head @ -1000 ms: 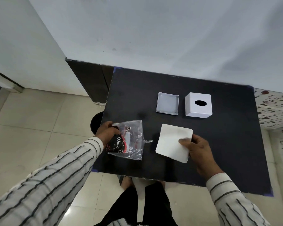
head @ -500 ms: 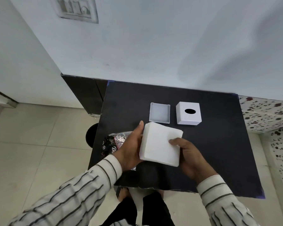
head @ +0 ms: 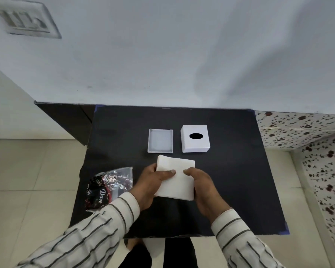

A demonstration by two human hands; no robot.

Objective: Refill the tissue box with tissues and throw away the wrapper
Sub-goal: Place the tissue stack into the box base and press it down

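Observation:
A white stack of tissues (head: 177, 177) is held between both hands above the black table (head: 240, 190). My left hand (head: 153, 183) grips its left side with the thumb on top. My right hand (head: 203, 187) grips its right side. Beyond the stack lie the shallow grey-white box base (head: 160, 140), open side up, and to its right the white tissue box cover (head: 195, 138) with a dark oval slot on top. The clear and black plastic wrapper (head: 108, 187) lies crumpled on the table's left edge, free of both hands.
The table stands against a white wall (head: 162, 55) with a switch plate (head: 25, 21) at upper left. A speckled counter (head: 307, 136) is at the right. Beige floor tiles (head: 27, 180) lie to the left, my legs below the near edge.
My left hand let go of the wrapper and took hold of the tissue stack's left side. Both hands lifted the stack and squared it toward the box parts.

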